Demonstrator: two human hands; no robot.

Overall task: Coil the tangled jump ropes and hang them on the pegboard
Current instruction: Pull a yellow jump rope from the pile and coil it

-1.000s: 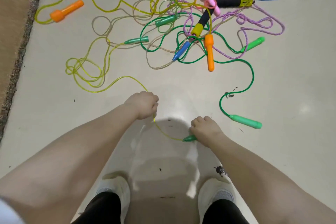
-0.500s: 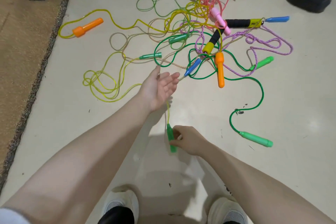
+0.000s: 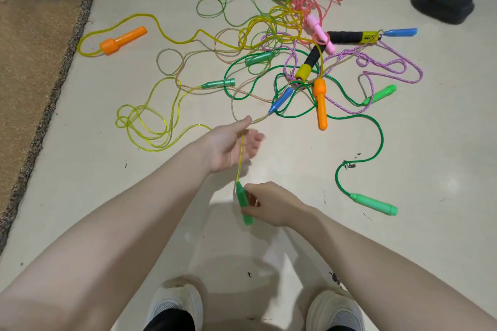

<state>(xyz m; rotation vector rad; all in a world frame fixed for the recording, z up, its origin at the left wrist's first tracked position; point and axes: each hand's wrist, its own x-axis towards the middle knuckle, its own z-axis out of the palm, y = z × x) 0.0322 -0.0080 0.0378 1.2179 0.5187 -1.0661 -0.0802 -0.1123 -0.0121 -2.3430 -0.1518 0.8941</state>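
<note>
The right hand (image 3: 271,203) is gripping a green handle (image 3: 243,203), its fingers curling round the handle's middle so that both ends are showing. From the handle's upper end a yellow rope (image 3: 240,158) is running straight up to the left hand (image 3: 231,146), which is hovering just beyond the right hand, palm turned up. The rope is passing across that palm; the thumb is pointing outward and the fingers are lying loosely extended and blurred, so the hand is reading as relaxed rather than clenched. Whether the thumb is pinching the rope cannot be told.

To the left of the left hand, the same yellow rope is lying in a bundle of loose loops (image 3: 145,126) on the floor (image 3: 430,156). Beyond the left hand's fingertips a blue handle (image 3: 281,101) is lying near, and past it an orange handle (image 3: 320,103) is resting in the tangled pile of ropes (image 3: 290,43), where pink, purple, green and black-and-yellow handles are overlapping. To the right of the right hand, a light green handle (image 3: 373,204) is lying apart on the floor, its dark green rope (image 3: 376,131) curving back up into the pile. Far to the left of the pile, a second orange handle (image 3: 122,40) is lying near the edge of a brown rug (image 3: 29,62). Below both hands, two white shoes (image 3: 174,303) are showing.
</note>
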